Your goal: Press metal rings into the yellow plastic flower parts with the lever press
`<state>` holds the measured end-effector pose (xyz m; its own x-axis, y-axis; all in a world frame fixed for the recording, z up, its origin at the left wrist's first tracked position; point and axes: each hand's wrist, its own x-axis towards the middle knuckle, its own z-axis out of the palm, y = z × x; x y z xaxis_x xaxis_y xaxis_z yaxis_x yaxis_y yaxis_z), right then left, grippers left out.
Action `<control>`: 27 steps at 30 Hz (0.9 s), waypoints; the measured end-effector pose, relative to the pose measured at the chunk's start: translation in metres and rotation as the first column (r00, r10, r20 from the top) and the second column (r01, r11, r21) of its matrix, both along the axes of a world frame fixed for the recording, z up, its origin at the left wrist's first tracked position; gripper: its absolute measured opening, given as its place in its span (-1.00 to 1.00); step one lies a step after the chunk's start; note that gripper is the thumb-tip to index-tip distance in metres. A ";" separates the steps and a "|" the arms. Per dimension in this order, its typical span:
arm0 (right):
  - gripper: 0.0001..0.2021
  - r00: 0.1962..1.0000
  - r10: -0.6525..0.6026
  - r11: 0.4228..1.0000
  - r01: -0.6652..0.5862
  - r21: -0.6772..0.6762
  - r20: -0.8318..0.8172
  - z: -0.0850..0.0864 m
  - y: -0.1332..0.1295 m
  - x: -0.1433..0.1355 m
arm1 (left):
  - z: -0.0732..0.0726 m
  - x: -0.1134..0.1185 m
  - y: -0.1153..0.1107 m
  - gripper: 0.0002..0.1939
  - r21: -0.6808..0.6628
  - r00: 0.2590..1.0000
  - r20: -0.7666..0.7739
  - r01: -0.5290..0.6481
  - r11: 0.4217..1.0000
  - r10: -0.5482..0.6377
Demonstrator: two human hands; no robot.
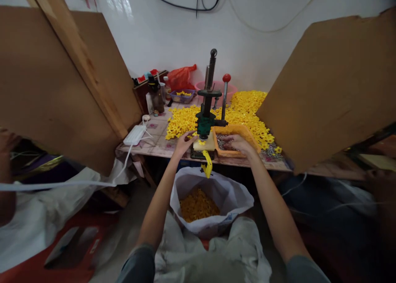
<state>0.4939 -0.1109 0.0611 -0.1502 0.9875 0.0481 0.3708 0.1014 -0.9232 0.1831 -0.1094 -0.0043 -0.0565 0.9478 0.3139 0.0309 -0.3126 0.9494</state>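
A dark green hand press (206,120) with a red-knobbed lever (226,78) stands at the table's front edge. Beside its base on the left is my left hand (185,144), its fingertips near a small yellow piece (201,142) under the press head; whether they grip anything is too small to tell. My right hand (237,143) reaches into an orange basket (250,140) of small metal parts, and its fingertips are among them, hard to make out. A yellow chute (208,164) hangs from the front of the press above a white sack (239,198) with yellow pieces inside.
Heaps of yellow flower-shaped pieces (182,121) cover the table behind the press. A white power strip (135,135) and its cable lie at left. Cardboard panels (337,81) flank both sides. Other people's arms show at the far left and right edges.
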 end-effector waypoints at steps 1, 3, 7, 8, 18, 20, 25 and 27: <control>-0.74 1.000 -0.018 1.000 0.018 -0.016 -0.008 0.000 0.000 0.000 | 0.000 0.002 0.001 -0.38 -0.012 1.000 0.020 0.005 1.000 -0.005; -0.77 0.999 -0.033 0.997 0.030 -0.066 -0.037 -0.001 0.000 0.001 | 0.001 0.005 0.001 -0.37 -0.031 1.000 0.029 -0.003 1.000 0.004; -0.74 0.998 -0.045 0.997 0.042 -0.066 -0.042 -0.003 0.002 0.002 | 0.000 0.006 -0.002 -0.33 -0.052 1.000 -0.030 0.005 0.999 -0.006; -0.74 0.997 -0.075 0.996 0.074 -0.038 -0.026 -0.005 0.004 0.002 | 0.000 0.005 -0.003 -0.32 -0.055 0.999 -0.035 0.018 0.998 -0.020; -0.87 0.970 -0.219 0.926 0.171 0.338 0.109 -0.001 -0.009 -0.033 | -0.003 0.000 -0.002 -0.41 0.002 0.993 -0.074 0.092 0.996 -0.091; -0.87 0.948 -0.218 0.889 0.094 0.448 0.234 0.001 -0.018 -0.052 | -0.002 -0.001 -0.002 -0.43 0.008 0.990 -0.086 0.115 0.993 -0.114; -0.83 0.836 -0.229 0.819 -0.112 0.562 0.500 -0.001 -0.037 -0.082 | 0.002 -0.005 -0.004 -0.46 0.022 0.971 -0.111 0.215 0.976 -0.212; -0.85 0.837 -0.206 0.823 -0.132 0.552 0.506 -0.003 -0.045 -0.084 | 0.005 -0.006 -0.006 -0.45 0.007 0.960 -0.113 0.259 0.966 -0.257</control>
